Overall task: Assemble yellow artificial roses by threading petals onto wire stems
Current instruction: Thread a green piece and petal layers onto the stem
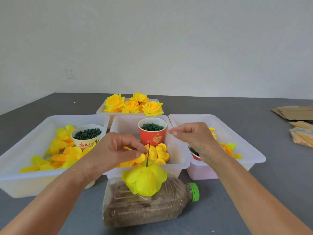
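A thin dark green wire stem (148, 152) stands upright through a stack of bright yellow petals (144, 179). The stack rests on a sand-filled plastic bottle (145, 209) lying on its side. My left hand (115, 150) has its thumb and forefinger pinching the wire just above the petals. My right hand (193, 138) hovers over the gap between the middle and right bins with thumb and forefinger pressed together. I can see nothing between them. A red cup (152, 133) of green rings stands in the middle bin (179, 160) beside small yellow-orange petals (160, 152).
The left bin (20, 180) holds loose yellow petals and a white cup (87, 135) of dark green pieces. The right bin (250, 150) holds petals and a cup partly hidden by my wrist. Finished roses (133, 105) fill a back bin. Cardboard and bagged petals (301, 133) lie far right.
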Demonstrator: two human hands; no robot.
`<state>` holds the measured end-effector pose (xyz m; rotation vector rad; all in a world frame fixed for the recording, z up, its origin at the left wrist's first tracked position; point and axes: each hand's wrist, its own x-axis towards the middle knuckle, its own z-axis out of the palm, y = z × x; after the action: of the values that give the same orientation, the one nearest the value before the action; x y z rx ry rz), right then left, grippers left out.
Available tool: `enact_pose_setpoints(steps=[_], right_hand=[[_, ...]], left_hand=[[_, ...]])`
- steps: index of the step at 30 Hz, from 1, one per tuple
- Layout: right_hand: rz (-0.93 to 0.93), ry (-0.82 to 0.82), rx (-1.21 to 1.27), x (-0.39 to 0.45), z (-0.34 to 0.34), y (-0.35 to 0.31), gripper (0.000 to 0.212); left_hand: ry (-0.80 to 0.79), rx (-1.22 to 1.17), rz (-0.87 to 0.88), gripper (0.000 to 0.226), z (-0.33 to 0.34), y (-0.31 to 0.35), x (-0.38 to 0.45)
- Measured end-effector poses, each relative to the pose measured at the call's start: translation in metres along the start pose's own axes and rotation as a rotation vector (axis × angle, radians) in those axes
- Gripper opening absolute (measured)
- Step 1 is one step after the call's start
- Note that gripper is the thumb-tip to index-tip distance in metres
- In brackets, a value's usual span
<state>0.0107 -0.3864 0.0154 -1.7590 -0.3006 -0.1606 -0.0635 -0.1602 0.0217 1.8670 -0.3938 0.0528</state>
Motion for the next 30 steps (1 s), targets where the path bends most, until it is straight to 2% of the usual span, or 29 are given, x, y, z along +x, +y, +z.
enact_pose_setpoints(steps=[3,6,8,13,17,23,26,30], right_hand=[[0.044,0.187,-0.109,0.024,-0.014,0.011,0.011],[0.093,0.251,-0.3,0.044,-0.022,0.024,0.011],[0.117,0.24,-0.466,0.058,-0.022,0.033,0.014],[0.178,0.082,-0.877,0.089,-0.012,0.052,0.032],[0.184,0.108,-0.899,0.108,-0.005,0.057,0.035],[0.234,0.08,-1.066,0.117,-0.006,0.069,0.041],[0.218,0.133,-1.077,0.116,-0.004,0.076,0.033],[0.176,0.307,-0.926,0.113,-0.009,0.075,0.008]], left_hand=[[0.1,0.033,-0.016,0.025,0.002,-0.007,0.02],[0.143,0.049,-0.038,0.024,0.01,-0.012,0.043],[0.144,0.067,-0.051,0.024,0.016,-0.017,0.061],[0.121,0.2,-0.051,0.022,0.03,-0.029,0.101],[0.09,0.256,-0.057,0.024,0.037,-0.044,0.117],[0.086,0.256,-0.046,0.024,0.037,-0.058,0.118],[0.072,0.3,-0.022,0.026,0.039,-0.058,0.117],[0.07,0.309,-0.03,0.027,0.038,-0.06,0.115]])
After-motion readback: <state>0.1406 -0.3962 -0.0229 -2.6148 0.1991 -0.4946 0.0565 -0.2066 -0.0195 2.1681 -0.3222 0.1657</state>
